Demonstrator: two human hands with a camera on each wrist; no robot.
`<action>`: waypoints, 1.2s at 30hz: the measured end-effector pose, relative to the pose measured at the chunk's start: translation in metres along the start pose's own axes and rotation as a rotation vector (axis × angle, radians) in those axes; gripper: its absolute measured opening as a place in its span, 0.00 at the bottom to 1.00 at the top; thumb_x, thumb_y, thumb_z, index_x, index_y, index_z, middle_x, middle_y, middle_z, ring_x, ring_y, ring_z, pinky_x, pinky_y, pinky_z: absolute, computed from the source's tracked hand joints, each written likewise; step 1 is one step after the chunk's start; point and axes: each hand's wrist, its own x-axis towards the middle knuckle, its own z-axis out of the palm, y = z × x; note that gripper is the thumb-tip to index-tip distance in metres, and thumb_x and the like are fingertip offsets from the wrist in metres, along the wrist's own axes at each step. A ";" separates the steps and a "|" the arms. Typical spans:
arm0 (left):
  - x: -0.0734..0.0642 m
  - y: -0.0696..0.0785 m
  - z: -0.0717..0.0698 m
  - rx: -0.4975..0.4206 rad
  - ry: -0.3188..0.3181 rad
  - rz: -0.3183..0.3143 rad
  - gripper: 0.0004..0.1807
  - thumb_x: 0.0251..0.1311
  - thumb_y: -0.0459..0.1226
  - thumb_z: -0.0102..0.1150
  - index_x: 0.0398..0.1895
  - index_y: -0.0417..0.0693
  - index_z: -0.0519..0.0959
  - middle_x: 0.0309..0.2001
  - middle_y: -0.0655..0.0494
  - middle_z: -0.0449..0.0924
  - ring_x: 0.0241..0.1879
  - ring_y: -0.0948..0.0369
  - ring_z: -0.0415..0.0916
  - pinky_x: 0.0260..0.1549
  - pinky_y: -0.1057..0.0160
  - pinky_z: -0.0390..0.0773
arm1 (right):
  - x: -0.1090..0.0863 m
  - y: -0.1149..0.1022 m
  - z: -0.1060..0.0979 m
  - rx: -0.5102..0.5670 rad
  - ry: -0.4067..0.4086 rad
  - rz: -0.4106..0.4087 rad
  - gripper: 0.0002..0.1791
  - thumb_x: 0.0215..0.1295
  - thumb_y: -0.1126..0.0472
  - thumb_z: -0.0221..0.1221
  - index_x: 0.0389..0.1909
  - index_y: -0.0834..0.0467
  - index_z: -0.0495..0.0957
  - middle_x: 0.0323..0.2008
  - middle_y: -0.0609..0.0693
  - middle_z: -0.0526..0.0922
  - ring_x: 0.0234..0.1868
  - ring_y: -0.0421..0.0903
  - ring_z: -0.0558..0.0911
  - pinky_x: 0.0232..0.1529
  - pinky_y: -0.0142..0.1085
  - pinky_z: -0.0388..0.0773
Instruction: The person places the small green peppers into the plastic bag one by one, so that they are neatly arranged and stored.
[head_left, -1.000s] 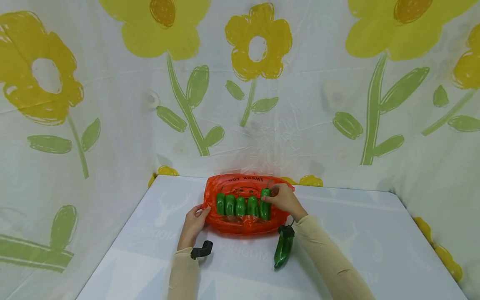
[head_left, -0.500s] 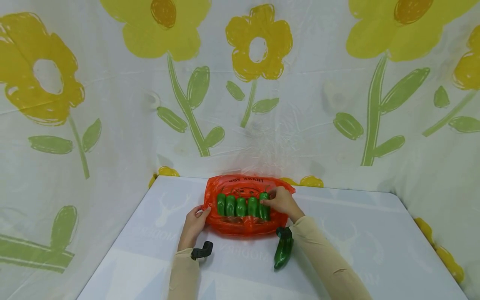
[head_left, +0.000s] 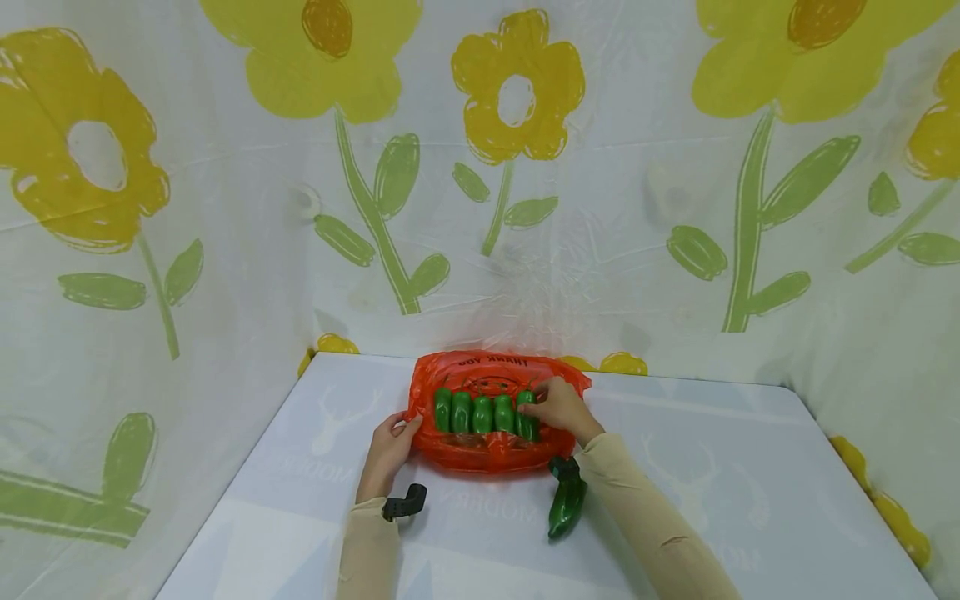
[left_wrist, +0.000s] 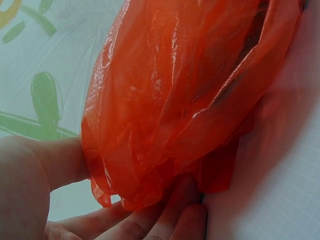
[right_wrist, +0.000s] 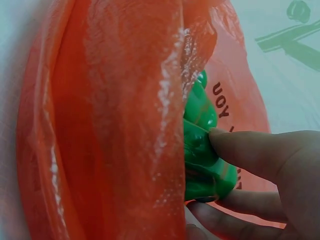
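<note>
A red plastic bag [head_left: 491,458] printed with THANK YOU lies at the back of the table, its mouth toward me. Several glossy green peppers [head_left: 482,414] stand side by side in its opening, their lower ends hidden behind the front layer. My right hand [head_left: 564,410] pinches the rightmost green pepper [right_wrist: 200,150] between thumb and fingers, partly inside the bag. At the bag's left edge, my left hand [head_left: 390,450] grips the crumpled film [left_wrist: 132,175], thumb on one side and fingers under it.
Another long green pepper [head_left: 566,510] lies on the white table [head_left: 480,550] in front of the bag, its top overlapped by the black right wrist camera [head_left: 562,467]. A flower-printed curtain [head_left: 585,275] rises behind the table and along both sides.
My right hand has lowered slightly toward me and left, taking the rightmost pepper deeper into the bag's opening. The left hand keeps its grip on the bag's edge.
</note>
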 end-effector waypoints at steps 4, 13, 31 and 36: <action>0.000 0.000 0.000 -0.005 -0.002 -0.005 0.35 0.76 0.53 0.51 0.76 0.40 0.65 0.66 0.34 0.77 0.60 0.47 0.80 0.61 0.50 0.81 | -0.001 -0.001 0.001 -0.016 -0.007 0.009 0.20 0.62 0.56 0.73 0.48 0.66 0.86 0.40 0.56 0.90 0.33 0.45 0.83 0.34 0.37 0.85; -0.003 0.002 0.000 0.002 -0.004 0.000 0.36 0.76 0.53 0.52 0.76 0.38 0.64 0.66 0.33 0.76 0.60 0.47 0.80 0.57 0.54 0.83 | 0.001 0.000 0.004 -0.035 -0.017 0.041 0.21 0.61 0.54 0.73 0.47 0.66 0.87 0.39 0.54 0.90 0.33 0.44 0.82 0.35 0.37 0.85; -0.002 0.001 -0.001 0.011 -0.001 -0.004 0.35 0.76 0.52 0.51 0.76 0.39 0.64 0.67 0.33 0.75 0.60 0.46 0.79 0.59 0.51 0.82 | -0.001 -0.002 -0.005 -0.032 -0.057 0.007 0.17 0.64 0.53 0.71 0.26 0.61 0.80 0.18 0.43 0.63 0.22 0.40 0.65 0.25 0.31 0.64; -0.001 0.001 -0.001 0.009 -0.003 -0.005 0.36 0.76 0.53 0.50 0.77 0.38 0.63 0.67 0.32 0.75 0.61 0.45 0.79 0.60 0.50 0.83 | -0.007 -0.005 -0.014 -0.050 -0.033 -0.016 0.19 0.65 0.53 0.70 0.40 0.67 0.85 0.31 0.53 0.84 0.36 0.48 0.82 0.38 0.42 0.83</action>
